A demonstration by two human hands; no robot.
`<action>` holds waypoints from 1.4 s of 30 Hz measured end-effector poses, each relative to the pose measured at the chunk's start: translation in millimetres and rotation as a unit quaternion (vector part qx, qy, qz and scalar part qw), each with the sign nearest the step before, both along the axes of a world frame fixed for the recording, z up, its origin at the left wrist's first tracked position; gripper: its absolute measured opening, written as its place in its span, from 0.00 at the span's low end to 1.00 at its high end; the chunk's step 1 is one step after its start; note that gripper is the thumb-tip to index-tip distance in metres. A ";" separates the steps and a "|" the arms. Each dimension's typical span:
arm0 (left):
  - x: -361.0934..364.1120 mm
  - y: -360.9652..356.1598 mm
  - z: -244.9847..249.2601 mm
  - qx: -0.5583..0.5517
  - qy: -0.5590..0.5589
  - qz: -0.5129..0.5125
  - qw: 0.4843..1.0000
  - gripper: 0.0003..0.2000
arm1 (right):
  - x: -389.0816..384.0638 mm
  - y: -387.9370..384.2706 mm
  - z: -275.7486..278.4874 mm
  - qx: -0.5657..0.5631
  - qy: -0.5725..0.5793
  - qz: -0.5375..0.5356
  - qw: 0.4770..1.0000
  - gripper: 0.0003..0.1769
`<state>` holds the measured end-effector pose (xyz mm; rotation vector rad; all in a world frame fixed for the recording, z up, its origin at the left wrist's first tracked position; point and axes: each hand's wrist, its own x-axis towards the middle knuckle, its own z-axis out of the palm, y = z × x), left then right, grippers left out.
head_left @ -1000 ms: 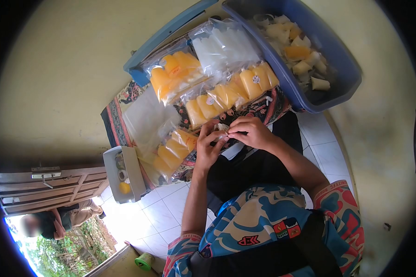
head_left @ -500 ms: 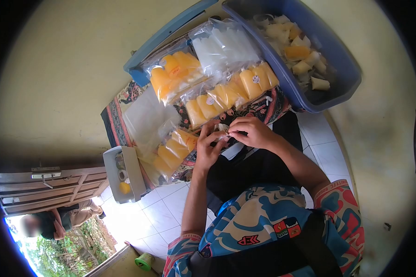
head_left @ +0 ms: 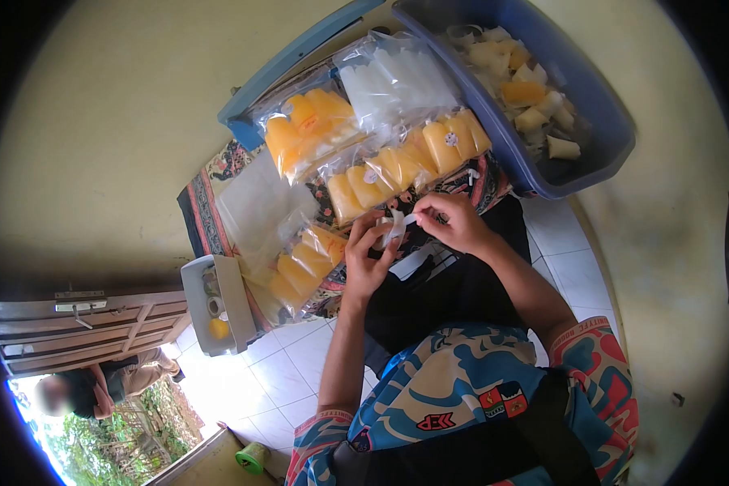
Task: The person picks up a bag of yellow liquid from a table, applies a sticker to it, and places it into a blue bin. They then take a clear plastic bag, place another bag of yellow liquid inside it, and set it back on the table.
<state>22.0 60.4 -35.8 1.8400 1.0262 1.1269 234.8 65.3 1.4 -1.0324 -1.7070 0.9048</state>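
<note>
My left hand (head_left: 366,263) is closed around a small whitish roll of tape (head_left: 394,228), in front of my lap. From the roll a short pale strip (head_left: 410,219) stretches to my right hand (head_left: 459,225), whose thumb and finger pinch its end. Whether the strip is plain tape or carries labels is too small to tell. Just beyond my hands lies a long clear bag of yellow-orange filled packets (head_left: 397,168) with round stickers. To the left, another clear bag of orange packets (head_left: 304,263) rests on the patterned cloth (head_left: 211,194).
Behind are a bag of orange packets (head_left: 308,125) and a bag of white packets (head_left: 393,81). A blue tub (head_left: 575,182) of loose packets stands right. At left is a white box (head_left: 239,312) with a roll and a yellow item. A person (head_left: 97,385) is by the doorway.
My right hand has moved slightly up and right, away from my left hand. The pale strip now shows stretched between them, and the roll is more visible. My left hand stays in place.
</note>
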 end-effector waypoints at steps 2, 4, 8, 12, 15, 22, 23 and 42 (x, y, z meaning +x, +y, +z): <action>1.7 -0.4 2.8 0.003 0.006 0.007 1.000 0.15 | 4.0 -0.1 -4.1 -0.063 0.082 -0.009 0.995 0.04; 2.8 -0.3 2.9 -0.003 0.005 0.010 1.000 0.17 | 10.7 0.5 -10.0 -0.106 0.123 0.001 0.987 0.05; 2.9 0.4 0.8 0.002 0.033 0.017 0.999 0.19 | 14.0 -1.7 -15.9 -0.144 0.179 -0.015 0.973 0.06; 5.4 -3.6 0.2 0.004 0.054 0.051 0.997 0.22 | 15.7 -2.9 -18.4 -0.184 0.217 -0.021 0.958 0.06; 8.6 -5.1 0.6 0.018 0.044 0.059 0.997 0.21 | 17.3 -2.0 -19.5 -0.195 0.253 -0.014 0.947 0.07; 28.5 3.7 18.1 0.167 0.168 0.022 0.971 0.13 | 24.2 -4.1 -21.2 -0.204 0.298 -0.028 0.932 0.07; 33.7 4.5 17.3 0.166 0.175 0.022 0.970 0.13 | 25.8 -4.8 -19.7 -0.209 0.305 -0.033 0.928 0.07; 12.1 -17.5 16.5 0.135 0.136 0.090 0.977 0.24 | 19.5 -0.6 -17.1 -0.187 0.248 0.024 0.950 0.13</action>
